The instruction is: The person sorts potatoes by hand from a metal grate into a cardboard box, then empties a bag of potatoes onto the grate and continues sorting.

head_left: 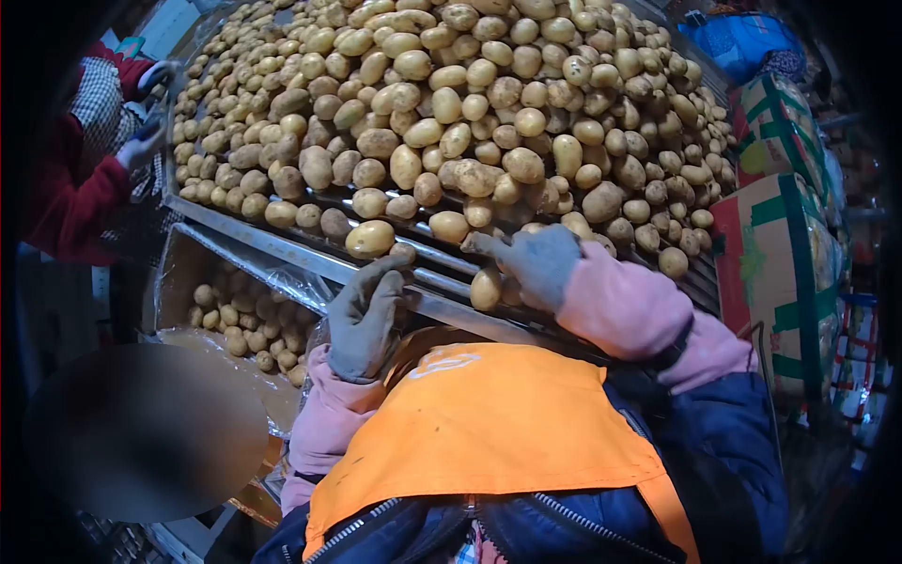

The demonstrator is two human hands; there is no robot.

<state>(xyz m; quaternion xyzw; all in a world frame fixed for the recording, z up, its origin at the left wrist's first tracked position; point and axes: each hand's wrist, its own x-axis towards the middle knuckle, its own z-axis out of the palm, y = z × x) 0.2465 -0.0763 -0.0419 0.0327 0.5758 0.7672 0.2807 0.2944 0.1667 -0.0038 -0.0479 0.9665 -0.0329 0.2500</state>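
Observation:
My left hand point(365, 320), in a grey glove, is over the metal edge of the sorting table. Its fingers are curved and apart, with the fingertips at a small potato point(403, 252). A larger potato point(370, 240) lies just beyond them. My right hand point(540, 263), also gloved, reaches in palm down over the metal bars point(442, 256). Its forefinger stretches left beneath a potato point(449, 227), and another potato point(486, 289) sits beside the underside of this hand. Part of its fingers is hidden, and I see no firm grip.
A big potato heap point(470, 103) covers the slatted table behind my hands. At lower left stands a plastic-lined box point(171, 282) holding potatoes. Taped cartons point(775, 273) are stacked at right. Another person's hand point(143, 146) is at the table's left side.

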